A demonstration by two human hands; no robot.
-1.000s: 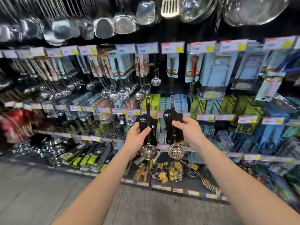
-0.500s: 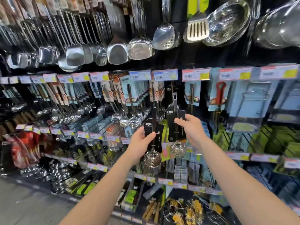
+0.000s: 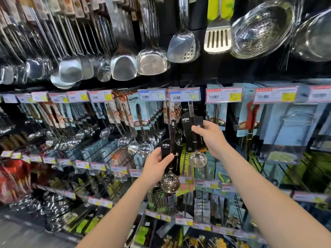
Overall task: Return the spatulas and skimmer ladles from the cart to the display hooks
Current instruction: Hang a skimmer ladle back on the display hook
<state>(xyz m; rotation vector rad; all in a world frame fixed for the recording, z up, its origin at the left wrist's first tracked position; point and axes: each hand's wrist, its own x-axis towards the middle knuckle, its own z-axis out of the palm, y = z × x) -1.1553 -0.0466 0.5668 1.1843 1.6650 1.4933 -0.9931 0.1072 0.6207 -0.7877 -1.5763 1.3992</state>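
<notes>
My left hand (image 3: 155, 163) grips a small skimmer ladle (image 3: 170, 181) by its black card, its perforated steel bowl hanging below my fingers. My right hand (image 3: 208, 135) holds a second skimmer ladle (image 3: 198, 159) of the same kind, raised higher. The top of that ladle's handle reaches up to just under a blue-and-white price tag (image 3: 184, 94) on the middle hook row. I cannot tell whether the handle's hole is over a hook.
Steel spatulas (image 3: 123, 67), a slotted turner (image 3: 217, 38) and a colander (image 3: 261, 31) hang along the top row. Carded ladles (image 3: 141, 113) fill the hooks left of my hands, blue-carded tools (image 3: 286, 122) the right. Lower shelves hold more packaged goods.
Both hands have risen with their ladles. The right one has moved up and closer to the price-tag row. My view has tilted upward, bringing the top row of spatulas into sight.
</notes>
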